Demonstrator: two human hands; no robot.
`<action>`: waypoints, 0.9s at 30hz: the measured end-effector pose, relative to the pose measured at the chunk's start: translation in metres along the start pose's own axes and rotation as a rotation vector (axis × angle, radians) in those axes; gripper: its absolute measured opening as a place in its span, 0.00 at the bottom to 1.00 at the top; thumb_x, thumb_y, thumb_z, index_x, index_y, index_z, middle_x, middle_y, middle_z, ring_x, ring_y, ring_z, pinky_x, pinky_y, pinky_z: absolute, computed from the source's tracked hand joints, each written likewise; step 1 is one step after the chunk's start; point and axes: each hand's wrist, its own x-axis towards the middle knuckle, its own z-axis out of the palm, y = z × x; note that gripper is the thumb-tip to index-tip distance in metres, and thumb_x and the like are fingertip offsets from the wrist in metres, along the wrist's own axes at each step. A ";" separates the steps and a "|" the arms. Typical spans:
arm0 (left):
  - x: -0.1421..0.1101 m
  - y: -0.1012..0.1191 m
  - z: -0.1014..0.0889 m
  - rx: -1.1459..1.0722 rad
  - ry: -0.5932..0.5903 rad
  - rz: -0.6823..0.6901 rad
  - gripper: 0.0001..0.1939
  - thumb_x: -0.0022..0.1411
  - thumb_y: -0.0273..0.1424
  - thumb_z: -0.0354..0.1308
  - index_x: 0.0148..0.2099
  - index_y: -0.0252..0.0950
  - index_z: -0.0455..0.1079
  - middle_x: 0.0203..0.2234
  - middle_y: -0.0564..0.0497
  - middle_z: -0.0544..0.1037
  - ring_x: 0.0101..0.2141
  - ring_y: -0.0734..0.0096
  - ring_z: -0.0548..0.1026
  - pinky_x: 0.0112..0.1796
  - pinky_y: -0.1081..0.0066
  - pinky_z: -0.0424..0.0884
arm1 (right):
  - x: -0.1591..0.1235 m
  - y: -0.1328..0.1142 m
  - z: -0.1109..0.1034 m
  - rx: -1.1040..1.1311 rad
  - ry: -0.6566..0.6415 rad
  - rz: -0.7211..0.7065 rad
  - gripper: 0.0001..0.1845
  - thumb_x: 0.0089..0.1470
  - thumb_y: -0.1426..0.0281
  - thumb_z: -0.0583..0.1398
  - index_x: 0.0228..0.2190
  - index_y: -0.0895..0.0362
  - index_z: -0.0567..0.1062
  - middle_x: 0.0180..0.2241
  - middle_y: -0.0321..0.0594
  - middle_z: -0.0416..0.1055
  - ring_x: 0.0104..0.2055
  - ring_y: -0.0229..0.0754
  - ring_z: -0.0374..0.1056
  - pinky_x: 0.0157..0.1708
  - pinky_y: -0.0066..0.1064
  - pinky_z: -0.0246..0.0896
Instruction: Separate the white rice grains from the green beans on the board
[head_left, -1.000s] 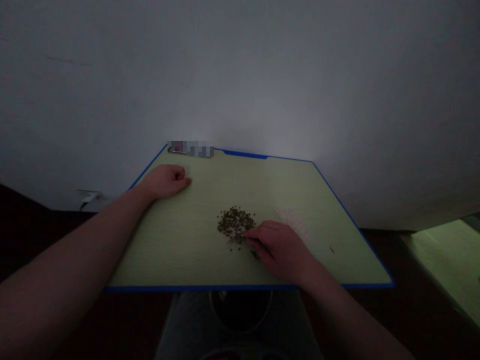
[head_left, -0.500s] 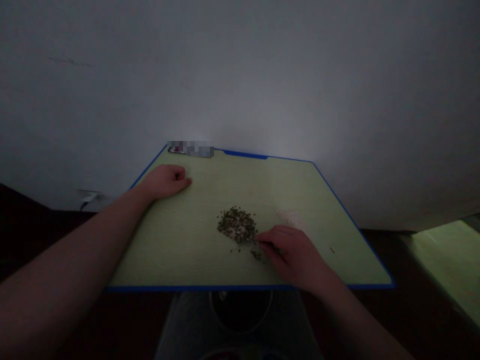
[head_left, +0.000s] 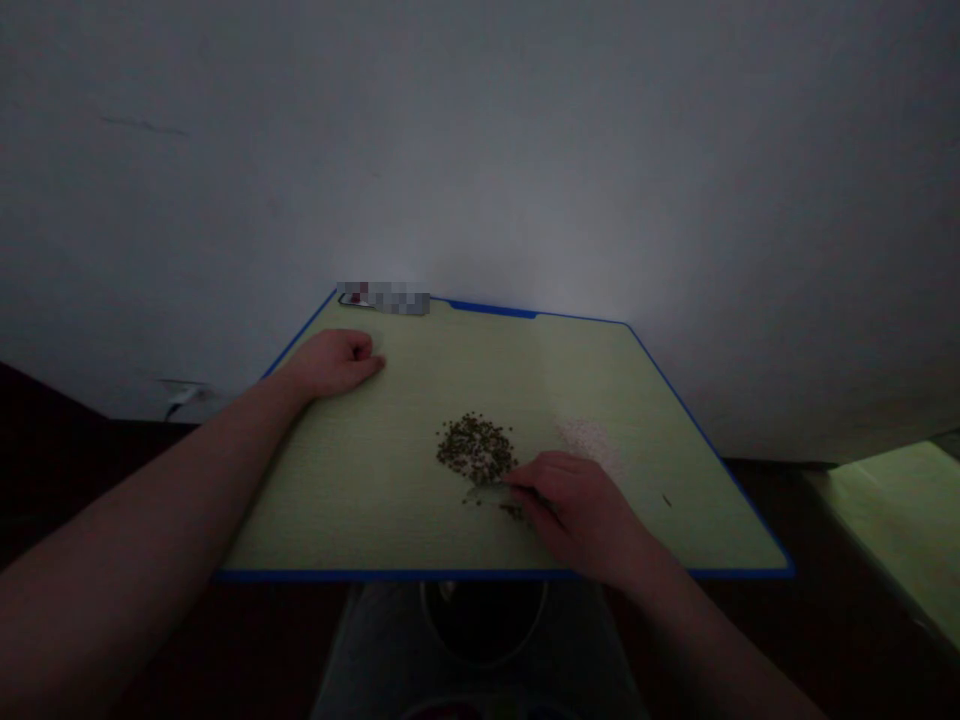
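My right hand (head_left: 581, 505) is closed in a pinch at the near side of a pile of small dark green beans or seeds (head_left: 476, 440). A thin, shiny, pale tool (head_left: 489, 487) sticks out from its fingertips toward the pile; its shape is too dim to name. Paler grains show among the dark ones. Several loose dark beans (head_left: 512, 511) lie by my right fingers. Behind that hand is a thin spread of whitish grains (head_left: 589, 440). My left hand (head_left: 334, 362) rests curled on the far left of the table, with nothing visible in it.
The pale yellow-green folding table (head_left: 337, 500) has a blue rim and stands against a grey wall (head_left: 480, 150). A phone-like flat object (head_left: 382, 300), partly blurred, lies at the back left corner. A small dark sliver (head_left: 666, 499) lies at right. Below the near edge sits a dark round container (head_left: 484, 620).
The right hand and the tool tip have shifted slightly at the near edge of the dark pile. My left hand stays where it was.
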 end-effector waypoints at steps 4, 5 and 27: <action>0.000 0.001 0.000 -0.008 -0.006 0.002 0.18 0.56 0.48 0.52 0.24 0.41 0.58 0.18 0.52 0.65 0.24 0.67 0.64 0.29 0.67 0.56 | 0.003 -0.002 0.002 0.012 -0.010 -0.008 0.13 0.65 0.73 0.56 0.41 0.56 0.82 0.31 0.43 0.81 0.33 0.43 0.75 0.34 0.32 0.66; 0.000 0.002 0.000 -0.012 -0.008 0.001 0.18 0.56 0.48 0.52 0.24 0.40 0.58 0.18 0.52 0.65 0.25 0.67 0.64 0.29 0.67 0.56 | 0.004 -0.003 0.002 0.016 -0.012 -0.013 0.13 0.65 0.73 0.56 0.41 0.56 0.82 0.32 0.43 0.81 0.34 0.44 0.75 0.35 0.32 0.66; -0.001 0.001 0.000 -0.027 -0.012 0.002 0.18 0.56 0.48 0.52 0.25 0.41 0.59 0.19 0.52 0.65 0.25 0.67 0.64 0.30 0.66 0.56 | 0.011 0.000 0.005 0.030 -0.033 -0.085 0.15 0.65 0.75 0.55 0.41 0.57 0.82 0.34 0.44 0.82 0.36 0.44 0.75 0.38 0.34 0.68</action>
